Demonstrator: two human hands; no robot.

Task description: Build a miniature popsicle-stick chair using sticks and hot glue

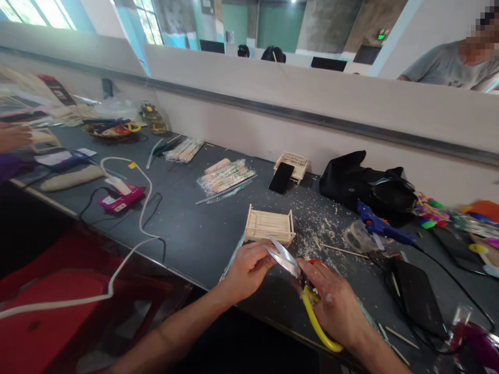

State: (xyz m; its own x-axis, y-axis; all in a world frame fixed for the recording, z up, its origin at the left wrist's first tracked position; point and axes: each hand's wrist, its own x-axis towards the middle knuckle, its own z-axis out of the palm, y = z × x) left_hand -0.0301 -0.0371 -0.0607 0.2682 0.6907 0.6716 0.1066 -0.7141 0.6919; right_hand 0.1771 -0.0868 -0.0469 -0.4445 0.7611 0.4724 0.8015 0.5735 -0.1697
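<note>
My right hand (333, 296) grips the yellow-and-red-handled scissors (289, 264), blades parted and aimed toward ten o'clock; the fingers of my left hand (249, 267) close to a narrow pinch right by the blades, though I cannot tell whether anything is between them. With skin so near steel, I do best to keep those fingertips out of the bite, steady both wrists and squeeze slowly. Just beyond, at eleven o'clock, the miniature bed-like stick frame (268, 224) stands upright on the dark tabletop (187, 218): pale, thin sticks laid side by side as a deck, small posts rising at the corners, a rail across the right end. Wood chips (323, 231) scatter toward one o'clock.
</note>
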